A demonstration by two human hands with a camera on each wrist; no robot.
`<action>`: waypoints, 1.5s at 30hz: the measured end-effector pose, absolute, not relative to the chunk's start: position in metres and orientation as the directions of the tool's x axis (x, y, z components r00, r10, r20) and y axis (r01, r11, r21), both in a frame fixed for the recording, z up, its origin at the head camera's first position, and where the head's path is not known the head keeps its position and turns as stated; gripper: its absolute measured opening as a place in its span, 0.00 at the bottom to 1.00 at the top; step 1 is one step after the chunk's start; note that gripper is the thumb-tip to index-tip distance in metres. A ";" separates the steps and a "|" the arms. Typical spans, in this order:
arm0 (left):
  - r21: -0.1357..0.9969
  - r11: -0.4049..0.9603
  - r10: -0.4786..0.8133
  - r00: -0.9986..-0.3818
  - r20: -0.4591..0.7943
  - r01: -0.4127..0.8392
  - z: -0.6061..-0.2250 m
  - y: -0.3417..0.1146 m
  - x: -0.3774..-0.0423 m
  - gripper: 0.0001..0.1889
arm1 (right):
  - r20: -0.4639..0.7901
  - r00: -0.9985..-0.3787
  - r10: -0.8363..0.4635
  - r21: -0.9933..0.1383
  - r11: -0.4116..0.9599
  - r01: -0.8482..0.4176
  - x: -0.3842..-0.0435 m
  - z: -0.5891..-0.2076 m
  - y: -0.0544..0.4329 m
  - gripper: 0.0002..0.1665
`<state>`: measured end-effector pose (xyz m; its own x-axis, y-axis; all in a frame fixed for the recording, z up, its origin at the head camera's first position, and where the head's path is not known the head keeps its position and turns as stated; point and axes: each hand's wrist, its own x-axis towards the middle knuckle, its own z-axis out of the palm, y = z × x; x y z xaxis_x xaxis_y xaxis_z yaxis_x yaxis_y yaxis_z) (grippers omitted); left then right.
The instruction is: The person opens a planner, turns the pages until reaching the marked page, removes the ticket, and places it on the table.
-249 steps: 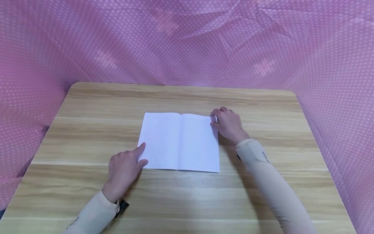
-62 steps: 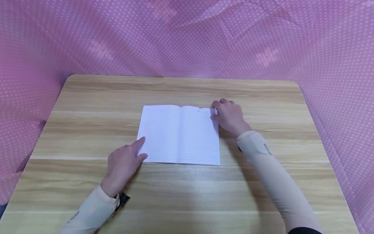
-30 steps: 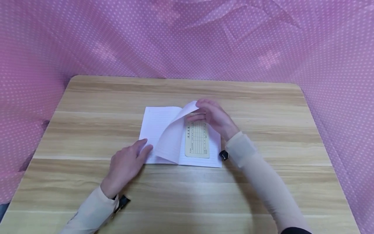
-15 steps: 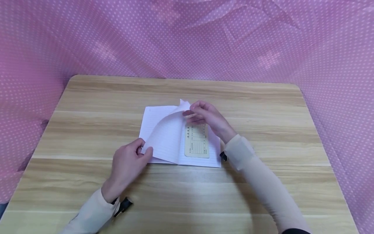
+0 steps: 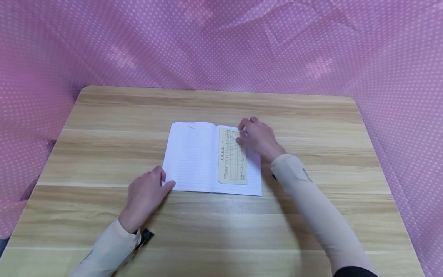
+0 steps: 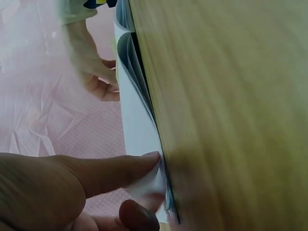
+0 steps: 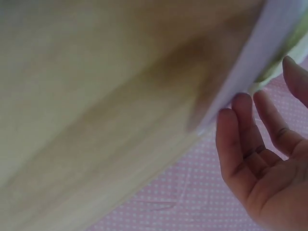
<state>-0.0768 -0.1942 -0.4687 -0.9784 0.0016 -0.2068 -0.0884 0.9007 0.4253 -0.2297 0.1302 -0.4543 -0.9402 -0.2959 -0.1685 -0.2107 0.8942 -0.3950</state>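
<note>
An open lined notebook (image 5: 190,157) lies on the wooden table in the head view. On its right page rests a pale yellow card (image 5: 232,165) printed with a grid. At the lower left corner my left hand (image 5: 147,194) pinches the pages' edge, its thumb (image 6: 120,171) on top in the left wrist view. My right hand (image 5: 261,139) is at the card's upper right corner, thumb over the card. In the right wrist view, its fingers (image 7: 228,144) reach the notebook's edge, with a gap between them and the thumb. The card's far edge looks slightly raised there.
The wooden table (image 5: 221,234) extends on all sides of the notebook. A pink dotted cloth (image 5: 221,50) hangs behind the table and along both sides. Small black devices (image 5: 145,236) are worn at the wrists.
The right page was turned over to the left, uncovering the card. My left hand took the turned page at its lower corner. My right hand let the page go and moved back right to the card.
</note>
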 end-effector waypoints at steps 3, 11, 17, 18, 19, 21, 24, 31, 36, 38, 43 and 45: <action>0.440 0.893 -0.006 -0.982 -0.188 -0.090 -0.469 -0.194 -0.078 0.29 | -0.181 -0.941 -0.287 -0.365 0.908 -0.207 -0.233 -0.456 0.130 0.24; 0.447 0.894 0.043 -0.981 -0.188 -0.046 -0.467 -0.195 -0.078 0.39 | -0.223 -0.935 -0.276 -0.416 0.894 -0.165 -0.236 -0.457 0.134 0.14; 0.456 0.889 0.052 -0.978 -0.204 -0.048 -0.466 -0.196 -0.078 0.39 | -0.241 -0.939 -0.247 -0.632 0.774 -0.041 -0.232 -0.445 0.148 0.09; 0.456 0.889 0.052 -0.977 -0.206 -0.049 -0.466 -0.195 -0.078 0.39 | -0.242 -0.938 -0.247 -0.671 0.741 -0.022 -0.232 -0.442 0.154 0.09; 0.457 0.888 0.051 -0.977 -0.209 -0.052 -0.466 -0.195 -0.078 0.39 | -0.242 -0.938 -0.249 -0.704 0.710 -0.008 -0.232 -0.440 0.161 0.09; 0.460 0.886 0.049 -0.976 -0.211 -0.055 -0.465 -0.195 -0.078 0.39 | -0.227 -0.938 -0.263 -0.751 0.660 -0.003 -0.234 -0.435 0.178 0.09; 0.458 0.887 0.048 -0.976 -0.214 -0.057 -0.465 -0.194 -0.078 0.39 | -0.196 -0.944 -0.264 -0.767 0.641 -0.020 -0.233 -0.430 0.209 0.11; 0.465 0.884 0.056 -0.981 -0.188 -0.039 -0.463 -0.197 -0.077 0.39 | -0.216 -0.963 -0.161 -0.661 0.750 0.023 -0.222 -0.430 0.265 0.11; 0.463 0.885 0.049 -0.981 -0.186 -0.044 -0.461 -0.198 -0.076 0.39 | -0.231 -0.966 -0.113 -0.585 0.810 0.045 -0.218 -0.441 0.271 0.13; 0.461 0.886 0.049 -0.981 -0.187 -0.044 -0.461 -0.199 -0.076 0.38 | -0.235 -0.967 -0.098 -0.551 0.833 0.050 -0.217 -0.444 0.270 0.14; 0.461 0.886 0.048 -0.982 -0.185 -0.044 -0.462 -0.200 -0.076 0.38 | -0.214 -0.974 -0.078 -0.471 0.882 0.033 -0.219 -0.449 0.265 0.17; 0.462 0.885 0.047 -0.981 -0.187 -0.046 -0.463 -0.200 -0.076 0.38 | -0.206 -0.976 -0.077 -0.459 0.888 0.027 -0.219 -0.450 0.264 0.18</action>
